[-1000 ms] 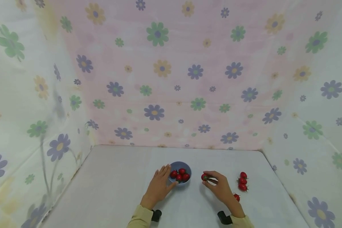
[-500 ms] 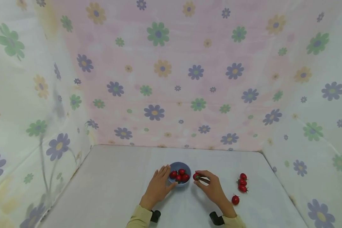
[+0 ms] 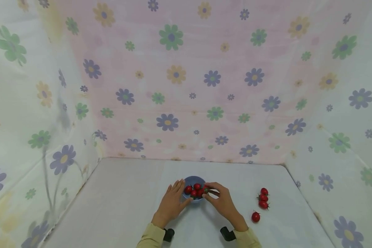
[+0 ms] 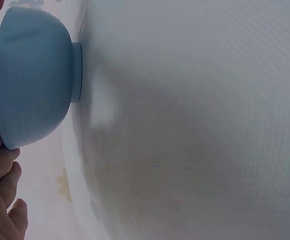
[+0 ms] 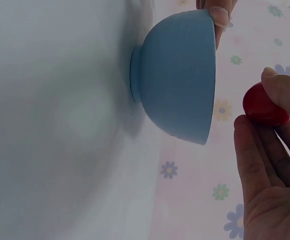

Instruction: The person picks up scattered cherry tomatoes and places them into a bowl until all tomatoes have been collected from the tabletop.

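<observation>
A blue bowl [image 3: 193,179] with several red cherry tomatoes [image 3: 197,186] in it stands upright on the white table. My left hand [image 3: 172,204] rests on the bowl's left rim, its fingers extended and thumb spread toward the near side. My right hand [image 3: 222,202] pinches a cherry tomato [image 5: 263,107] between thumb and fingers at the bowl's right rim. In the right wrist view this tomato sits above rim height. A dark slender thing, too small to identify, shows between the right thumb and index finger.
To the right on the table [image 3: 136,193] lie several more cherry tomatoes: a short row [image 3: 263,198] and a single one [image 3: 255,216] nearer the front. Flower-patterned cloth walls [image 3: 186,103] stand behind the table and along both sides.
My right hand has moved left with its cherry tomato, from beside the bowl to the right rim. The left hand and the bowl have stayed about where they were.
</observation>
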The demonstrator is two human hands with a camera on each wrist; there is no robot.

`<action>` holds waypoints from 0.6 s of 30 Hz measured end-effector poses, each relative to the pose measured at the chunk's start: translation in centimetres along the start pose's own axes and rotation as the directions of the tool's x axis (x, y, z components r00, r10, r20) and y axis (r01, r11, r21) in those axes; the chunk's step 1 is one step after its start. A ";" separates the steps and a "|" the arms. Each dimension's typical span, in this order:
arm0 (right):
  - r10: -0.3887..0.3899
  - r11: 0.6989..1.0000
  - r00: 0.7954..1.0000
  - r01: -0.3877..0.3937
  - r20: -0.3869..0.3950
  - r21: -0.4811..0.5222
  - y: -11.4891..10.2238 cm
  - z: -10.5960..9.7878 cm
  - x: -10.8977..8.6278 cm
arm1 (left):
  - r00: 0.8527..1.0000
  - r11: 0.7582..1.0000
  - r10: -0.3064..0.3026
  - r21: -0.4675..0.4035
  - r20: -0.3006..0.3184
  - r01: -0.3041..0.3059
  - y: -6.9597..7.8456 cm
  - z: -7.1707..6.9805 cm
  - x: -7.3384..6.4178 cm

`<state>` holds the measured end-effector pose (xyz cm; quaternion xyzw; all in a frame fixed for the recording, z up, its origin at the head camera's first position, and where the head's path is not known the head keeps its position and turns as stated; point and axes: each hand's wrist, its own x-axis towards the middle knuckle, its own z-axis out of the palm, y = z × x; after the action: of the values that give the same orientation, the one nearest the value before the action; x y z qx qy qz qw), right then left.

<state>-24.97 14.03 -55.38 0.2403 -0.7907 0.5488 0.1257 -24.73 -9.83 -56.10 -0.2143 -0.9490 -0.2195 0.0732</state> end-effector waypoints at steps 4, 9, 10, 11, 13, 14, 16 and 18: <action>-0.002 1.000 1.000 0.002 0.025 0.015 -0.1 0.4 0.4 | 1.000 1.000 0.006 0.001 -0.002 -0.006 -0.1 0.2 0.0; 0.031 0.999 0.998 -0.032 0.046 0.028 0.0 1.0 0.8 | 1.000 1.000 0.006 0.013 0.006 -0.006 -0.5 0.7 0.2; 0.044 0.999 0.998 -0.045 0.049 0.026 0.0 1.1 0.9 | 1.000 1.000 0.003 0.015 0.010 -0.003 -0.5 0.8 0.2; 0.051 0.998 0.997 -0.053 0.053 0.026 0.0 1.2 0.9 | 1.000 1.000 0.002 0.015 0.011 -0.003 -0.6 0.8 0.2; 0.066 0.998 0.996 -0.067 0.061 0.021 0.0 1.4 1.1 | 1.000 1.000 0.003 0.016 0.010 -0.003 -0.6 0.8 0.2; 0.070 0.997 0.995 -0.071 0.065 0.020 0.0 1.5 1.1 | 1.000 1.000 0.005 0.019 0.007 -0.005 -0.6 0.8 0.2; 0.072 0.997 0.995 -0.074 0.074 0.021 -0.1 1.7 1.3 | 1.000 1.000 0.008 0.025 0.002 -0.008 -0.6 0.7 0.2; 0.062 0.998 0.995 -0.064 0.083 0.021 -0.1 1.9 1.5 | 1.000 1.000 0.010 0.026 -0.003 -0.010 -0.5 0.7 0.3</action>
<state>-26.04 11.89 -55.30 0.2390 -0.7960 0.5513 0.0728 -25.22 -9.87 -56.83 -0.2178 -0.9505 -0.2074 0.0787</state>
